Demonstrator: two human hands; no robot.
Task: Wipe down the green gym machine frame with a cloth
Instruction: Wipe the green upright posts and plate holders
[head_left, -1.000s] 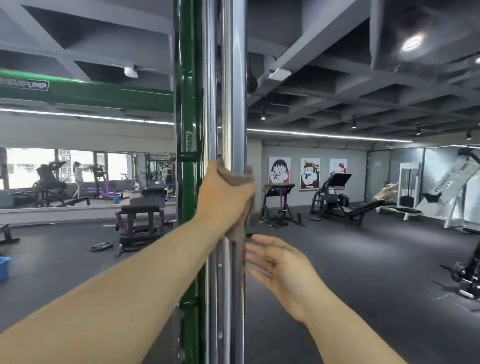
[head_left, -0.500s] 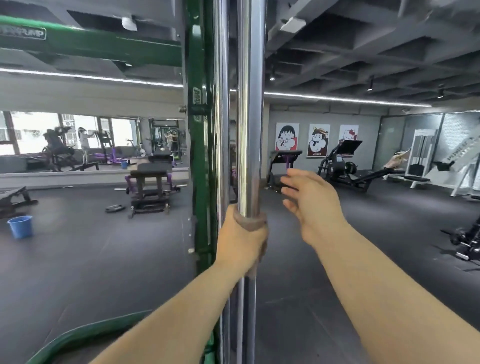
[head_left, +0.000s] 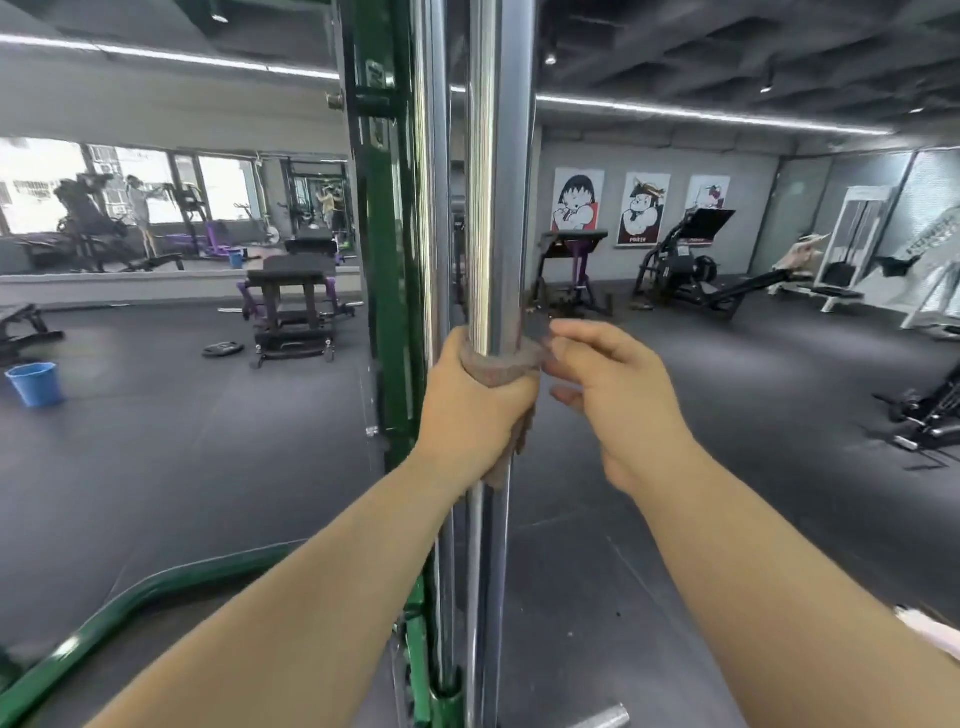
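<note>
Dark rubber gym flooring (head_left: 182, 467) stretches back to a mirrored wall and three cartoon posters (head_left: 639, 208). Seen from the head camera, the left hand (head_left: 467, 415) grips a soft brownish-grey cloth (head_left: 501, 364) wrapped round the polished chrome vertical rod (head_left: 498, 208), just beside the green painted steel upright of the gym machine frame (head_left: 384, 260). The right hand (head_left: 618, 395) has curled fingers that seem to pinch the cloth's edge, though blur makes this uncertain. The cloth looks light and limp and should slide easily on slick metal; gripping it wrapped round suits it. A second chrome rod (head_left: 434, 208) crowds the gap. A blue plastic bucket (head_left: 34, 383) stands well apart near the floor's left edge.
</note>
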